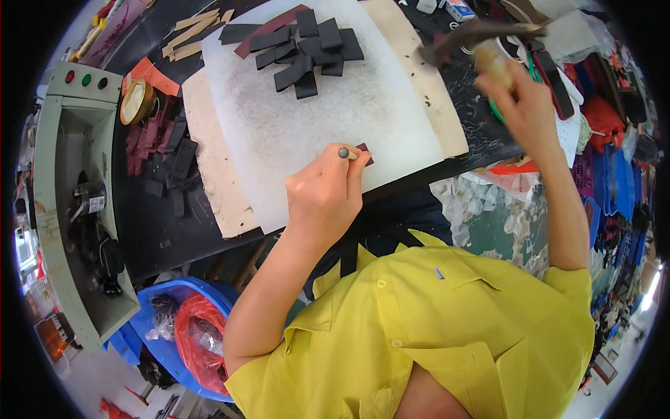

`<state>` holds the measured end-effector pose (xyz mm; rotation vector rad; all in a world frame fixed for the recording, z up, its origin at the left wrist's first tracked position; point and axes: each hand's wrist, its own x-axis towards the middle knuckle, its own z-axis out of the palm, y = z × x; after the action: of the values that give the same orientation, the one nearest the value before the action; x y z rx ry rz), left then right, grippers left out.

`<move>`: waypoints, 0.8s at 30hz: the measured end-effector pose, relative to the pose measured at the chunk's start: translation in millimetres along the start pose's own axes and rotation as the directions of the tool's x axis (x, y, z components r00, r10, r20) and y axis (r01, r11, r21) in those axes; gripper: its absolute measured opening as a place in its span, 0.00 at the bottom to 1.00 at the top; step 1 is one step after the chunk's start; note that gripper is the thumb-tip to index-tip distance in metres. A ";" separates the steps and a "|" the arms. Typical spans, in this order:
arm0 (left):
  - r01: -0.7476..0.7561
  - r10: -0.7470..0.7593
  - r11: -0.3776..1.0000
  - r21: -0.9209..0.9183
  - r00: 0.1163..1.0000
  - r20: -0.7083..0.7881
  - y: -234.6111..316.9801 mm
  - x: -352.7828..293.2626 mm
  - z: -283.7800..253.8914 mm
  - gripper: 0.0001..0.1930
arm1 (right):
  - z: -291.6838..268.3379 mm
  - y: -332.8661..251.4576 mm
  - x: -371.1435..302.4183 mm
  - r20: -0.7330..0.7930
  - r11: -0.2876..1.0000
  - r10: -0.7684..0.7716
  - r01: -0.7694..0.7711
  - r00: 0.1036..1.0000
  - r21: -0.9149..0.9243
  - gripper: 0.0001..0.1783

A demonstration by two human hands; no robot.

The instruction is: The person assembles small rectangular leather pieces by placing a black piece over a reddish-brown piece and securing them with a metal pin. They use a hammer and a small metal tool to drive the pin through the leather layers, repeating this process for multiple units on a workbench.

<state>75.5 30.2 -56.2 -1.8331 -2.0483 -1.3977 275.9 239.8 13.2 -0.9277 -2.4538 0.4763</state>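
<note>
My left hand (319, 190) is closed around a small metal punch (343, 153), held with its round top facing up, near the front edge of a white sheet (279, 140). A small dark red strip (367, 154) lies on the sheet beside the fingers; the punch's lower tip is hidden by the hand. My right hand (525, 112) grips a hammer by its light wooden handle (494, 68), raised to the right of the sheet. The dark hammer head (474, 38) is blurred by motion. Farther back on the sheet sits a loose pile of black strips (307, 56).
Dark red pieces (150, 140) and black pieces (183, 159) lie left of the sheet, near a round tin (137, 102). A grey-green metal frame (49, 174) stands at the table's left. Below it is a blue basin (157, 297) with a red plastic bag (192, 342).
</note>
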 end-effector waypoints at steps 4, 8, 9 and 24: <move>-0.036 0.034 0.998 0.058 0.998 0.049 -1.0 0.4 0.7 0.10 | -28.3 -65.3 -4.5 0.205 0.973 -0.221 0.202 0.954 0.112 0.14; -0.034 0.026 0.997 0.066 0.993 0.115 3.5 4.5 -3.6 0.10 | -46.7 -100.4 -4.8 0.003 0.843 -0.223 0.191 0.975 0.502 0.08; -0.025 0.015 0.997 0.071 0.991 0.135 4.7 6.0 -5.0 0.09 | -51.6 -104.9 -4.9 -0.012 0.805 -0.215 0.184 0.977 0.565 0.07; 0.145 -0.139 0.986 -0.081 0.987 0.083 0.1 -2.4 -6.7 0.06 | 18.3 -48.6 -29.6 0.437 0.906 -0.326 0.409 0.838 -0.108 0.17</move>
<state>72.9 24.1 -53.5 -1.8335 -2.2304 -1.4944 260.2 182.1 11.9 -0.4208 -3.0211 0.3151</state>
